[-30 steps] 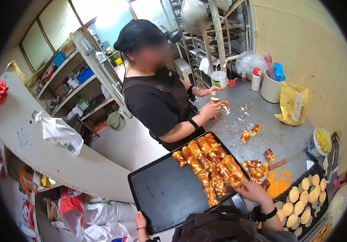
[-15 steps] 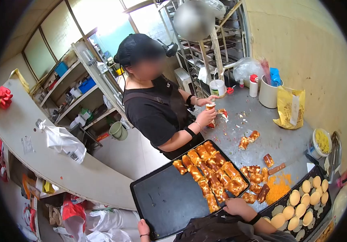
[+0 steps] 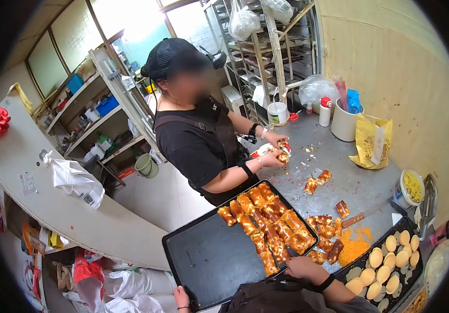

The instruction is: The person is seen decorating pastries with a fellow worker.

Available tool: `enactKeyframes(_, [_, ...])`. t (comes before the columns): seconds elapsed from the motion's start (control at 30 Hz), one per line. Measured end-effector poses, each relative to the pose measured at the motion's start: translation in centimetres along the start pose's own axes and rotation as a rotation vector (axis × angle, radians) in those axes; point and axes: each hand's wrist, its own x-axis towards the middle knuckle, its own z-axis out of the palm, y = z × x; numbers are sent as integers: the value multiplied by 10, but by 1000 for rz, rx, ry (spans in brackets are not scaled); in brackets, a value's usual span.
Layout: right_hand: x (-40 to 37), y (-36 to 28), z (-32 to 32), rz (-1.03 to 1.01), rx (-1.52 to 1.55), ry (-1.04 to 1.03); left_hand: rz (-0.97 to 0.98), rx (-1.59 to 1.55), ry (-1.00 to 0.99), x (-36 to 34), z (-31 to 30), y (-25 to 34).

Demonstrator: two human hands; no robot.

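So the baking tray sits bottom centre, sticking out past the desk on its left, with the rolls packed into its right half. My left hand clamps the tray's near edge and my right hand is at its right rim. Right of that there's a loose heap of rolls, then the bun tray lower right. A co-worker stands behind the baking tray. The bucket and bag are upper right by the wall.

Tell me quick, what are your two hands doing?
Left hand: closed on the black tray, at its near edge.
Right hand: curled by the glazed rolls; grip cannot be told.
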Motion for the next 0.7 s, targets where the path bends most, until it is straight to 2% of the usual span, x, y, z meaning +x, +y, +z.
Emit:
enactKeyframes(0.2, [1, 4, -1, -31, 10, 11, -112, -321, -110, -8, -6, 2])
enactKeyframes(0.3, [6, 7, -1, -30, 20, -22, -271, -519, -217, -20, -19, 27])
enactKeyframes(0.5, [19, 24, 9, -77, 85, -52, -387, -677, -305, -21, -22, 26])
enactKeyframes(0.63, [22, 31, 16, -108, 159, 20, -457, -875, -371, 2, -2, -37])
enactKeyframes(0.7, [22, 31, 12, -94, 146, -16, -516, -969, -401, 9, 3, -53])
